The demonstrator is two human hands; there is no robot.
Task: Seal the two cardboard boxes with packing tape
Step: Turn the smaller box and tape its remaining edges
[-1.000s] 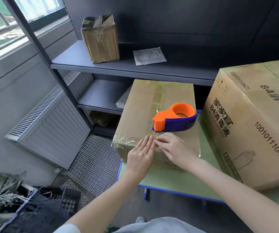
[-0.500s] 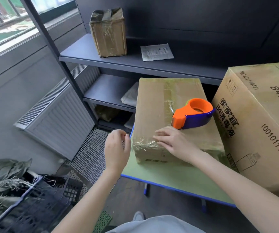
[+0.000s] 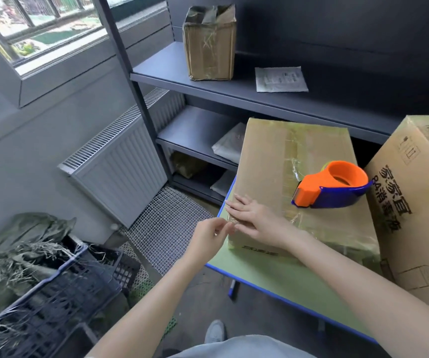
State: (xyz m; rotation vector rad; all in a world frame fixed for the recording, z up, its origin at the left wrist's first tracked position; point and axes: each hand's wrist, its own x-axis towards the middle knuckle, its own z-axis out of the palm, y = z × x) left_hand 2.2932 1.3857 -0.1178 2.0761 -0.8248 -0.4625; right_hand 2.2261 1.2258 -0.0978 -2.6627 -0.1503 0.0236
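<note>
Right hand (image 3: pixel 257 223) flat on box (image 3: pixel 285 156)

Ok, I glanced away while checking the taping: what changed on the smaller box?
The left hand lifted off the near edge of the smaller box, swung left, and is back at its near-left corner, fingers drawn together, possibly pinching tape. The right hand slid left along that edge, pressing flat. The tape dispenser and large box stayed put.
</note>
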